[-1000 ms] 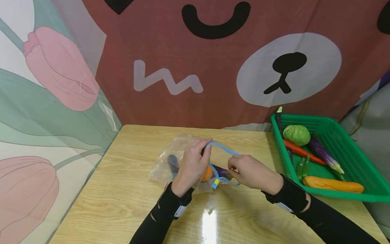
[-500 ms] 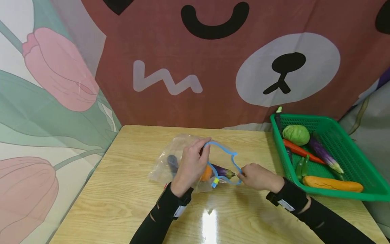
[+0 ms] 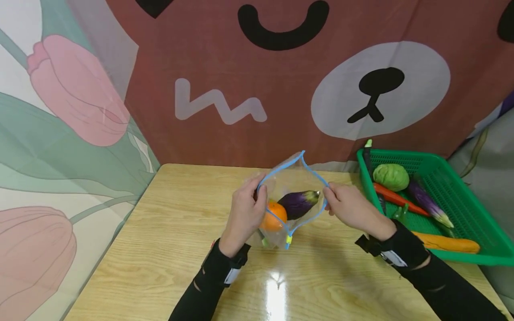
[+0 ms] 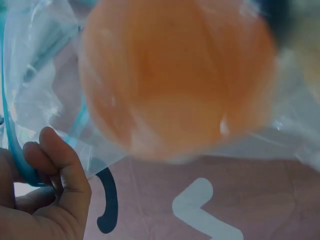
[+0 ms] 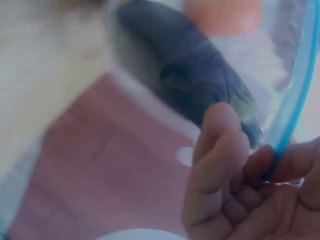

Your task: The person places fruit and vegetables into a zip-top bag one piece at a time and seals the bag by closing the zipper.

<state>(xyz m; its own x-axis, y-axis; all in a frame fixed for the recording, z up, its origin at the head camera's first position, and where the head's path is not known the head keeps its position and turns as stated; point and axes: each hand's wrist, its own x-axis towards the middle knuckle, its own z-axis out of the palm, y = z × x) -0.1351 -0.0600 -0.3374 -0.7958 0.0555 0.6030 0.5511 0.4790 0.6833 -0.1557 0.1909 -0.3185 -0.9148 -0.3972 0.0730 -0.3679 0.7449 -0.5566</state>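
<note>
Both hands hold up a clear zip bag (image 3: 302, 177) with a blue zip strip, its mouth spread wide toward me. My left hand (image 3: 246, 207) pinches the left side of the mouth. At the right side, my right hand (image 3: 353, 206) pinches the strip between thumb and fingers. Inside the bag an orange (image 3: 275, 216) lies beside a purple eggplant (image 3: 298, 205), whose stem end points right. A yellow slider (image 3: 289, 240) sits at the lower corner of the strip. The orange (image 4: 180, 80) fills much of the left wrist view; the right wrist view shows the eggplant (image 5: 190, 75) through the plastic.
A green basket (image 3: 474, 203) stands at the right of the wooden table (image 3: 160, 267). In it lie a cabbage (image 3: 391, 177), a red carrot (image 3: 397, 199), a purple eggplant (image 3: 429, 200) and a long orange-yellow vegetable (image 3: 449, 242). A printed cloth (image 3: 225, 147) hangs behind.
The right hand has taken hold of the right side of the bag's mouth and moved up. The bag is raised and its mouth spread wider, with the orange and eggplant now plainly seen.
</note>
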